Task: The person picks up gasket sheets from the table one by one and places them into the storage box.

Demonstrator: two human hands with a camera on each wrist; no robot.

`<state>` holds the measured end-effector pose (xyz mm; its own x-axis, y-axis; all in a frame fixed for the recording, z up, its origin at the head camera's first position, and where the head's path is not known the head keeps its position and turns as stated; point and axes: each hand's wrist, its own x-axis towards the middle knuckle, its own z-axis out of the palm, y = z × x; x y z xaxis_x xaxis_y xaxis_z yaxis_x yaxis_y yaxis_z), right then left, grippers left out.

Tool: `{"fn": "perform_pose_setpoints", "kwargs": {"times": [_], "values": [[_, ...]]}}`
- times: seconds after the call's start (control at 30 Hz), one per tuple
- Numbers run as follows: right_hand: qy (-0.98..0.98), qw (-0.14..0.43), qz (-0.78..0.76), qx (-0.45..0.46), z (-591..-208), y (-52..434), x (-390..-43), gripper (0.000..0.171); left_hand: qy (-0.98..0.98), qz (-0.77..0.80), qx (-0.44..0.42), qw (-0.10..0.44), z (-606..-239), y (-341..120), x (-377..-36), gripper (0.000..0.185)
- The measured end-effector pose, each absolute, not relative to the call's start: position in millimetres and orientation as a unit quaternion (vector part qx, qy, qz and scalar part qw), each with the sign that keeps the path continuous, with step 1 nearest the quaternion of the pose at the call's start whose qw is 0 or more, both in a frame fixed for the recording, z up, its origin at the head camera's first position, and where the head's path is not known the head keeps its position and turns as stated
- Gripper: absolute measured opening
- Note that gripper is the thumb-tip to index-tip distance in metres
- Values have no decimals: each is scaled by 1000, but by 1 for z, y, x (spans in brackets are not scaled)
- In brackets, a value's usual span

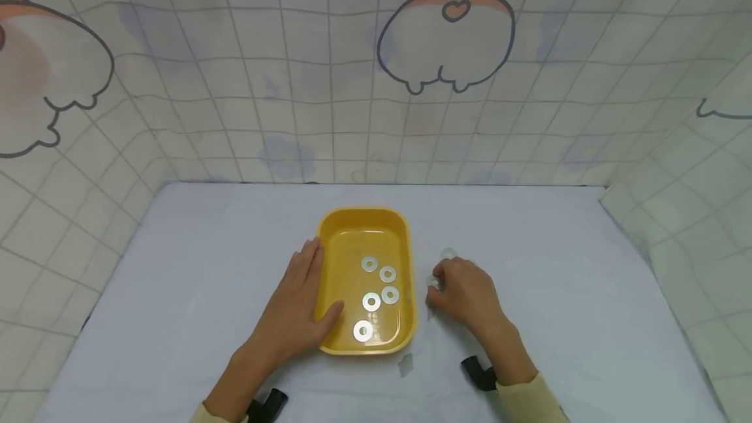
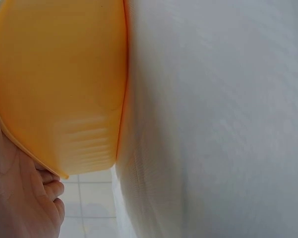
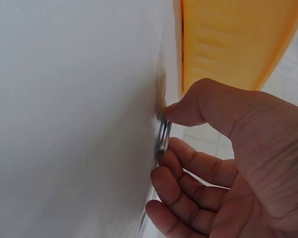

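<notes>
A yellow tray (image 1: pixel 405 240) sits mid-table with several metal washers (image 1: pixel 371 301) lying flat inside. My left hand (image 1: pixel 299 292) lies flat against the tray's left wall (image 2: pixel 59 84), fingers straight, thumb at the rim. Just right of the tray, my right hand (image 1: pixel 437 286) pinches a washer (image 3: pixel 163 143) between thumb (image 3: pixel 188 106) and fingers, the washer on edge against the white table. Another loose washer (image 1: pixel 448 253) lies just beyond that hand.
The table (image 1: pixel 194 266) has a white cover and is boxed in by tiled cartoon-print walls on the left, back and right. A small pale piece (image 1: pixel 405 364) lies near the tray's front right corner. Black wrist camera mounts (image 1: pixel 478 374) show near the front edge.
</notes>
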<state>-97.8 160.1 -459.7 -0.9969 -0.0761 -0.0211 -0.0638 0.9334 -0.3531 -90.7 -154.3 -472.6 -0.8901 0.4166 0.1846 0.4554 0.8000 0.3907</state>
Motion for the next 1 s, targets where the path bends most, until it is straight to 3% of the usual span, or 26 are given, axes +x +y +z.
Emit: {"fn": "perform_pose_setpoints", "kwargs": {"times": [0.53, 1.0], "values": [[982, 4, -181, -62, -465, 167, -99, 25, -945, -219, -237, 55, -473, -154, -90, 96], [972, -33, -186, -142, -455, 163, -106, 21, -949, -212, -230, 44, -471, -155, -90, 97]]}}
